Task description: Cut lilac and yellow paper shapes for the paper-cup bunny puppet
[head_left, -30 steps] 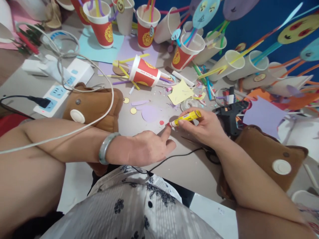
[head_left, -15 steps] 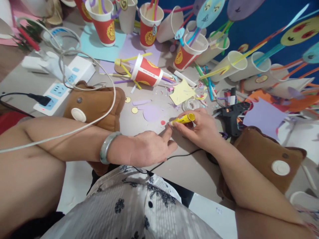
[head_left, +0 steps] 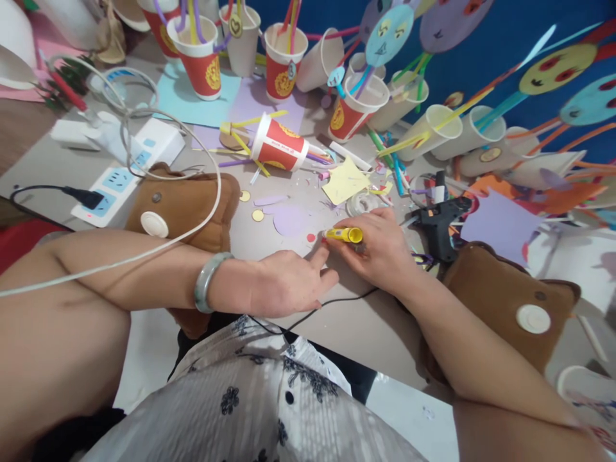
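Observation:
My right hand (head_left: 378,250) grips a yellow marker (head_left: 344,235) lying nearly level, its tip end toward the left. My left hand (head_left: 293,282) rests on the grey table (head_left: 366,333), index finger stretched toward the marker's tip and thumb apart. What lies under that fingertip is too small to make out. Just left of the tip is a small red disc (head_left: 310,238). Beyond it are a purple paper oval (head_left: 289,220) and two small yellow discs, one of them (head_left: 258,215) nearer me. A clear tape roll (head_left: 362,203) sits behind my right hand.
A red cup (head_left: 279,142) lies on its side behind the papers. Several cups with coloured sticks line the back. A black glue gun (head_left: 443,224) and a brown cushion (head_left: 510,301) are at right. Another brown cushion (head_left: 192,212), a power strip (head_left: 115,183) and a white cable are at left.
The marker has turned slightly toward level in my right hand, close to my left fingertip. The whole view has shifted a little; my left hand keeps its pose.

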A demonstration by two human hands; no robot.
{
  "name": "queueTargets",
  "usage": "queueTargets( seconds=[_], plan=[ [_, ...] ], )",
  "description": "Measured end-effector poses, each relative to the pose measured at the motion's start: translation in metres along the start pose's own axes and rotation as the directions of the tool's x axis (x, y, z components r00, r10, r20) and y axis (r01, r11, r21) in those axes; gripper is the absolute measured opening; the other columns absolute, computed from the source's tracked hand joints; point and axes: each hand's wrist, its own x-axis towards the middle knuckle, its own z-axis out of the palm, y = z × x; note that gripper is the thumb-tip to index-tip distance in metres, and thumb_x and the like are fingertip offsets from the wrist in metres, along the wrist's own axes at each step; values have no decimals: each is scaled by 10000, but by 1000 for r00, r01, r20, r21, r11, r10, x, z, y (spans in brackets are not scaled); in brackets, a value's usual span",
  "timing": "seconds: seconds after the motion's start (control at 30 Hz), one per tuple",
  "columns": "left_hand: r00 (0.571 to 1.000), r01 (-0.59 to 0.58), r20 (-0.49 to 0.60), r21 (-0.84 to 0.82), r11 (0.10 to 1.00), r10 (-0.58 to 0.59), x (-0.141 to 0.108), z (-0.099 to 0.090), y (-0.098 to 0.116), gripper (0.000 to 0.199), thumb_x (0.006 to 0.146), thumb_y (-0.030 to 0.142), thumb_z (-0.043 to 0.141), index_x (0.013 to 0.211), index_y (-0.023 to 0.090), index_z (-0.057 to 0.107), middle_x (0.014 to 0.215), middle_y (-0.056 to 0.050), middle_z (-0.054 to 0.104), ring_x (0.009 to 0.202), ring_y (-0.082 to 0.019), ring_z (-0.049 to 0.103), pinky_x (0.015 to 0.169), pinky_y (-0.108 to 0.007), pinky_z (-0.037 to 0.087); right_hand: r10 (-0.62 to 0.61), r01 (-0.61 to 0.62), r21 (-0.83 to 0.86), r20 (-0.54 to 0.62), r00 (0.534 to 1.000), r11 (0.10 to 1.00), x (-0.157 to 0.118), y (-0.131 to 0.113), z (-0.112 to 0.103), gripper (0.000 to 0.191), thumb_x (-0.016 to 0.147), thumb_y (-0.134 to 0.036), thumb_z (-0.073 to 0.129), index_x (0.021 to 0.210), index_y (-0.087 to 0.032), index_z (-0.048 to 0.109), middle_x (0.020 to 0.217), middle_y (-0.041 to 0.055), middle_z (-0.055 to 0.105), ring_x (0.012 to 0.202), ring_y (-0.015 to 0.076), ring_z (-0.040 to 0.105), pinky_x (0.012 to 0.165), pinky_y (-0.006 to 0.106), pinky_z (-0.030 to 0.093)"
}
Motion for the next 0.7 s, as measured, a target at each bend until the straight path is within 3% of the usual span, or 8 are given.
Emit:
queueTargets(
  seconds=[0.1,0.2,0.3,0.4,0.47,0.53,0.63,0.7],
  plan=[
    [1000,-7,-26,18,1000,8,1,-1,0,459,990,425,437,1348,143,495,1513,-328,359,766,-237,705,606,-346,522,127,-115,123,-96,987,986,0,0,-5,116,829,-363,703,831,-259,652,766,44,725,698,249,635,812,461,441],
    [1000,-2,-31,-4,1000,2,2,-1,-2,428,991,395,433,1341,160,501,1476,-275,425,773,-221,693,613,-334,515,301,-226,367,-162,940,902,-2,1,-11,141,823,-384,733,854,-266,664,811,42,715,698,233,629,729,426,489],
    [995,2,-96,-90,996,-11,4,0,-9,441,976,415,449,1326,154,508,1428,-237,474,779,-214,673,615,-330,501,427,-271,638,-100,899,721,-3,4,-14,167,808,-416,755,857,-273,685,790,24,682,664,209,615,621,375,500],
    [970,-56,-241,-289,956,-16,7,2,-19,389,947,402,507,1235,145,558,1309,-168,561,829,-191,646,666,-305,491,483,-271,812,-15,876,517,-1,7,-16,201,765,-430,787,838,-268,694,695,-5,613,555,160,542,523,326,457],
    [932,-141,-359,-478,867,-47,11,2,-24,294,913,363,568,1110,146,598,1155,-107,632,830,-164,623,696,-281,476,515,-266,862,7,857,431,1,7,-17,252,704,-441,824,804,-260,680,658,-17,576,515,138,493,486,306,415],
    [887,-231,-441,-680,695,-137,16,0,-28,195,887,333,612,951,149,608,936,-44,660,774,-130,593,684,-251,454,539,-273,872,13,842,405,2,5,-19,304,654,-465,845,782,-260,660,640,-20,554,502,134,463,473,303,389],
    [846,-332,-454,-858,393,-278,22,-5,-32,239,852,363,669,810,149,571,752,8,608,680,-92,544,630,-217,428,524,-273,856,3,851,439,1,3,-21,340,646,-512,836,795,-272,647,612,-22,538,484,145,446,477,320,388],
    [822,-372,-454,-885,279,-345,24,-8,-33,295,798,391,731,826,148,568,779,9,606,668,-79,535,605,-206,421,490,-247,845,-20,872,474,-2,3,-21,338,665,-518,828,816,-274,650,614,-21,554,479,149,458,488,326,395]
  ],
)
